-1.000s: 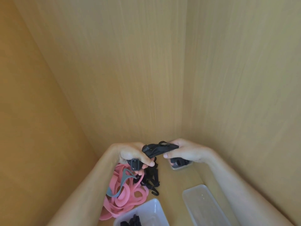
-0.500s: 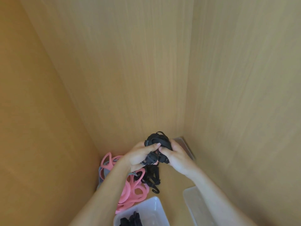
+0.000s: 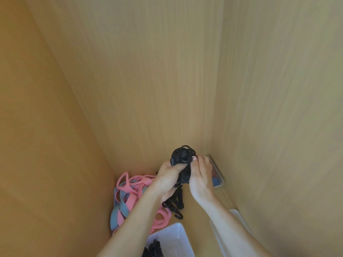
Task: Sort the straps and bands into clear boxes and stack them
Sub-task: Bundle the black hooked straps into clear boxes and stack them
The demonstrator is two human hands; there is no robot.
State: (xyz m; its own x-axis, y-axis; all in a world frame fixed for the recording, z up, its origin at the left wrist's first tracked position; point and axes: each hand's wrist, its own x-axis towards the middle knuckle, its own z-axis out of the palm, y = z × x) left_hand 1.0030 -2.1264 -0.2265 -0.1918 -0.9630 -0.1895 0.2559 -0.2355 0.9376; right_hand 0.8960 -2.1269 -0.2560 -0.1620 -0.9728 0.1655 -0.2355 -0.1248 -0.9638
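**Both hands on a black strap bundle, back corner of a wood enclosure**

Setting: light wood-grain panels left, back and right; same wood on the surface (image 3: pixel 200 210) underneath. Head view looks down into the corner.

- Left hand (image 3: pixel 168 179): fingers curled round the lower part of the black strap bundle (image 3: pixel 182 156), grasping it.
- Right hand (image 3: pixel 201 173): fingers wrapped on the bundle from the right, thumb tip pressed near its top. Also grasping.
- The bundle is held up off the surface, between the two hands, wadded into a ball with loops sticking out on top.
- More black straps with hooks (image 3: pixel 175 204) hang or lie under the left hand; can't tell if they connect to the bundle.
- Pink and blue-grey bands (image 3: pixel 130 193): tangled pile against the left panel, partly under the left forearm.
- Near clear box (image 3: pixel 176 236) at the bottom edge, some black straps (image 3: pixel 153 249) already in it.
- Second clear box (image 3: pixel 239 217) to the right, mostly hidden by the right forearm.
- Corner tray (image 3: pixel 216 175) behind the right hand, blue and red contents, too blurred to identify.
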